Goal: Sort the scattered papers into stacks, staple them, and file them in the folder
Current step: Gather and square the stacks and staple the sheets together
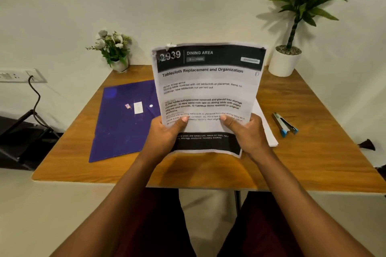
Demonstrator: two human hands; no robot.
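I hold a stack of printed papers (206, 89) upright above the wooden table (208, 169), its top sheet headed "Dining Area". My left hand (167, 131) grips the stack's lower left, thumb across the front. My right hand (246, 133) grips the lower right in the same way. The top left corner of the stack looks torn or stapled. A purple folder (123, 119) lies shut flat on the table to the left. More white sheets (267, 131) lie on the table behind my right hand, mostly hidden. A blue and silver stapler (285, 124) lies to the right.
A small pot of white flowers (113, 52) stands at the table's back left and a tall green plant in a white pot (286, 60) at the back right. A wall socket with a black cable (31, 81) sits to the left, above a dark chair.
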